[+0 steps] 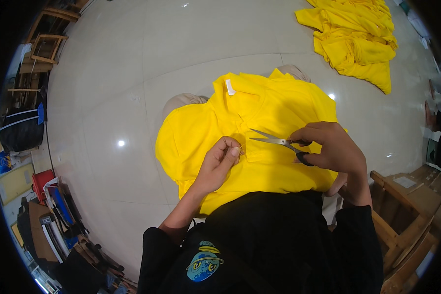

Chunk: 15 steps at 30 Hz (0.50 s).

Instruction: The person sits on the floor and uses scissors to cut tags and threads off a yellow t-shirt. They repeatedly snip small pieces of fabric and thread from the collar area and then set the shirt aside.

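A yellow polo shirt (196,132) lies spread over my lap, its collar pointing away from me and a white label (230,87) showing at the neck. My left hand (221,164) is closed in a pinch at the shirt's front placket, with a thin yellow thread at the fingertips. In my right hand (330,147) is a pair of scissors (282,141) with black handles. Their blades are parted and point left, just above the fabric and a little to the right of my left fingertips.
A heap of yellow garments (355,41) lies on the tiled floor (108,88) at the far right. Cardboard and a wooden frame (394,210) stand close by my right arm. Along the left side are a black bag (22,130), a red item (44,181) and stacked boards.
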Each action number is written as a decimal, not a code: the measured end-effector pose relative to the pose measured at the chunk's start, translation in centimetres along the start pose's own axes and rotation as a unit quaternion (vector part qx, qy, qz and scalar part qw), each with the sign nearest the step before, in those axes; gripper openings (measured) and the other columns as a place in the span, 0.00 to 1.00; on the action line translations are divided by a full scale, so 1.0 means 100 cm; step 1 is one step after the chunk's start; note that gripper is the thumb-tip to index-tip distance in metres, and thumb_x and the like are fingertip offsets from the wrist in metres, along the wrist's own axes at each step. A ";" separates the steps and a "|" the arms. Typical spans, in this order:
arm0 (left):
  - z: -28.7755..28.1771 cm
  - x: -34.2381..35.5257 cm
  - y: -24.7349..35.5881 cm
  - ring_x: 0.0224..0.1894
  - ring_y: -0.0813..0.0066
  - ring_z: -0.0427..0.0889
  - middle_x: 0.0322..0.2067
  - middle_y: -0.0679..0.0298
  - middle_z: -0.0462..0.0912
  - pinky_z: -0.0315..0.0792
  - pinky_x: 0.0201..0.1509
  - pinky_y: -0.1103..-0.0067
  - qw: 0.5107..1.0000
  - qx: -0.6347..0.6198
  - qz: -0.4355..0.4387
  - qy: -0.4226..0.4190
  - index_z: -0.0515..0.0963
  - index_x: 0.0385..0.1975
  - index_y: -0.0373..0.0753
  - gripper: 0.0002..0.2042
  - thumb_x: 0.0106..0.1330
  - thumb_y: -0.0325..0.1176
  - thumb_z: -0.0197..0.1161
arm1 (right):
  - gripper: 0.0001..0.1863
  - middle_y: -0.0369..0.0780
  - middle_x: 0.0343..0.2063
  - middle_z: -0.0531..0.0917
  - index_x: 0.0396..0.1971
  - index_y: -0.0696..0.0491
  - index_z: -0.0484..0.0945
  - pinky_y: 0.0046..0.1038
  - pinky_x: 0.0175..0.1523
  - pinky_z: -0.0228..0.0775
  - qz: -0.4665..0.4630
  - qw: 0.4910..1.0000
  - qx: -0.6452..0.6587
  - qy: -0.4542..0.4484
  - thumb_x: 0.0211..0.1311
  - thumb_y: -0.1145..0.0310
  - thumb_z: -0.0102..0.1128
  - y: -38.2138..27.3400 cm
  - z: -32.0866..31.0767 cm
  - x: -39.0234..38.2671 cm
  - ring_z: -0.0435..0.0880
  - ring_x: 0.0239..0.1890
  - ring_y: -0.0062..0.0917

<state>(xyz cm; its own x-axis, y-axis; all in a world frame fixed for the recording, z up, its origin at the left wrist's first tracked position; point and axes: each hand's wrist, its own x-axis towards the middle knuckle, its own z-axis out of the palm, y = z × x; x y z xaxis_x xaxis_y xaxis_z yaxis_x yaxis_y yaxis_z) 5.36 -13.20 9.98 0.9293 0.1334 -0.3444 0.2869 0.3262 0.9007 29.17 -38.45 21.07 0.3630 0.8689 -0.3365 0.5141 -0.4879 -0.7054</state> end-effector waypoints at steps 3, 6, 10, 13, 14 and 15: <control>0.001 0.001 -0.002 0.39 0.86 0.71 0.42 0.72 0.77 0.67 0.45 0.86 0.999 -0.035 -0.019 0.021 0.76 0.52 0.42 0.04 0.92 0.34 0.59 | 0.21 0.41 0.43 0.95 0.55 0.47 0.94 0.35 0.57 0.84 -0.016 0.996 -0.085 -0.021 0.61 0.68 0.84 -0.011 -0.002 -0.006 0.94 0.45 0.38; 0.001 0.001 -0.002 0.40 0.86 0.72 0.42 0.72 0.77 0.67 0.44 0.86 0.999 -0.028 -0.014 0.023 0.76 0.51 0.42 0.05 0.92 0.35 0.59 | 0.20 0.41 0.40 0.94 0.53 0.46 0.94 0.37 0.55 0.85 -0.026 0.988 -0.144 -0.045 0.60 0.68 0.85 -0.015 0.003 -0.013 0.94 0.44 0.37; 0.004 0.002 0.007 0.39 0.84 0.71 0.42 0.70 0.77 0.66 0.46 0.85 0.995 -0.097 -0.023 0.022 0.75 0.50 0.43 0.07 0.92 0.38 0.59 | 0.20 0.39 0.40 0.94 0.52 0.46 0.94 0.38 0.58 0.83 -0.025 0.984 -0.159 -0.073 0.58 0.67 0.87 -0.027 -0.001 -0.016 0.93 0.45 0.36; 0.005 0.003 0.008 0.37 0.85 0.69 0.43 0.69 0.79 0.66 0.45 0.85 0.987 -0.158 -0.024 0.025 0.76 0.51 0.40 0.08 0.92 0.37 0.58 | 0.20 0.38 0.41 0.94 0.52 0.46 0.94 0.39 0.62 0.81 -0.040 0.983 -0.161 -0.079 0.58 0.66 0.87 -0.030 -0.001 -0.016 0.93 0.46 0.37; 0.005 0.004 0.007 0.36 0.85 0.69 0.43 0.69 0.80 0.66 0.44 0.85 0.985 -0.168 -0.021 0.027 0.77 0.51 0.39 0.08 0.92 0.36 0.58 | 0.20 0.38 0.41 0.94 0.52 0.46 0.93 0.39 0.63 0.81 -0.049 0.983 -0.159 -0.075 0.58 0.66 0.87 -0.028 0.001 -0.015 0.93 0.47 0.37; 0.005 0.005 0.006 0.36 0.85 0.68 0.43 0.68 0.81 0.66 0.44 0.85 0.989 -0.144 -0.010 0.024 0.77 0.51 0.39 0.08 0.92 0.36 0.58 | 0.20 0.38 0.42 0.94 0.52 0.46 0.93 0.39 0.63 0.80 -0.058 0.983 -0.157 -0.071 0.58 0.66 0.87 -0.027 0.004 -0.014 0.92 0.47 0.37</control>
<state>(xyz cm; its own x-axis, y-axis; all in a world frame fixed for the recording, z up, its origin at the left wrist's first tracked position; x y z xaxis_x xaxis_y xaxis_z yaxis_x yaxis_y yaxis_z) 6.07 -13.36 10.49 0.9105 0.1656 -0.3790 0.2200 0.5818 0.7830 26.96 -38.36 23.21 0.1878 0.9121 -0.3643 0.7681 -0.3676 -0.5244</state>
